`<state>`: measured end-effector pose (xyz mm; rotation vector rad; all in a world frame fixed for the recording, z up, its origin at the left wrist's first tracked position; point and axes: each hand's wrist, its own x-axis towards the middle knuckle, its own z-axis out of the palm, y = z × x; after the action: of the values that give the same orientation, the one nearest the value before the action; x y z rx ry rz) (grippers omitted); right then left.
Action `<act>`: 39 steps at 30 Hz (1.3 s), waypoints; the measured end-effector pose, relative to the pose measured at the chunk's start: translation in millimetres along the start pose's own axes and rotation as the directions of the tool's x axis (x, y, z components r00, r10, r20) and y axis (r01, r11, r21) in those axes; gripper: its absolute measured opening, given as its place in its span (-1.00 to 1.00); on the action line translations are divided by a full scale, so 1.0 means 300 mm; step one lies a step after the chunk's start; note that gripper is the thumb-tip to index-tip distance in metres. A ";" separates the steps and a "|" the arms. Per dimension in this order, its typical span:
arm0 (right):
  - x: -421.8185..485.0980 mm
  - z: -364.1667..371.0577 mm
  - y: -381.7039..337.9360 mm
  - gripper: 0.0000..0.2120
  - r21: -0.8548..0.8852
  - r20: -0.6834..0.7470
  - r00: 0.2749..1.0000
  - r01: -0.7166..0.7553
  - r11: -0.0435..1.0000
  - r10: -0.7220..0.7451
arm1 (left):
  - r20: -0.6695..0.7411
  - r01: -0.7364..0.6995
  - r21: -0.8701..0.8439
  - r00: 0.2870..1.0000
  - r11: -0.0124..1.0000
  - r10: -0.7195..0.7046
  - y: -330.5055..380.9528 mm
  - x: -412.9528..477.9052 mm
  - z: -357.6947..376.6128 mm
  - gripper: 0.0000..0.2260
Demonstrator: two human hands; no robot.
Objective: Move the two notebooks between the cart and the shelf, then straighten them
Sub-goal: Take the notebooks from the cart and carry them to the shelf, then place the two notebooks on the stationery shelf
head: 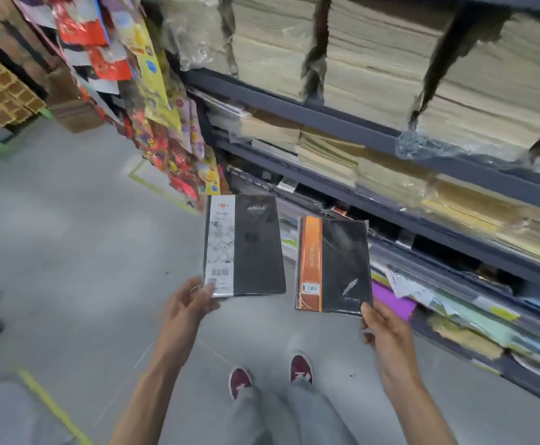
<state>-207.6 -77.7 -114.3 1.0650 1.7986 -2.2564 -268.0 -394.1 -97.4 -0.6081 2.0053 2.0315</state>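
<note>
Beside the shelf [390, 142], I see the left hand [191, 303], fingers pinching, hold a black white-strip notebook [246, 245], barcoded and apparently marked "DIARY". Fingers of the right hand [381, 326] grip a black orange-banded notebook [332, 268].

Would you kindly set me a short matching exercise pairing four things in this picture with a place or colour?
Things: 1 white-banded notebook; 2 orange-banded notebook; 3 shoes; 4 shelf.
Matches: a held by the right hand; b maroon; c loaded with paper stacks; d held by the left hand.
Pairs: 1-d, 2-a, 3-b, 4-c.
</note>
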 end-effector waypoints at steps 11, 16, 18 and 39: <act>0.137 0.180 0.087 -0.88 0.143 -0.336 0.940 -0.003 0.990 0.051 | 0.317 0.035 0.102 0.946 0.994 -0.066 0.036 0.412 0.057 -0.64; 0.241 0.230 0.129 -0.96 0.190 -0.440 0.896 0.031 0.981 0.057 | 0.429 0.018 0.138 0.900 0.990 -0.076 -0.016 0.588 0.080 -0.60; 0.280 0.235 0.143 -0.99 0.199 -0.465 0.883 0.033 0.979 0.065 | 0.450 0.017 0.132 0.890 0.991 -0.075 -0.036 0.642 0.091 -0.62; 0.506 0.291 0.238 -0.47 0.081 -0.503 0.825 0.340 0.937 -0.256 | 0.500 -0.300 0.131 0.843 0.945 0.198 -0.110 0.880 0.257 -0.38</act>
<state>-331.4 -122.7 -250.1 1.6103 2.1149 -2.5238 -498.7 -350.3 -244.0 0.2072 2.0115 1.8279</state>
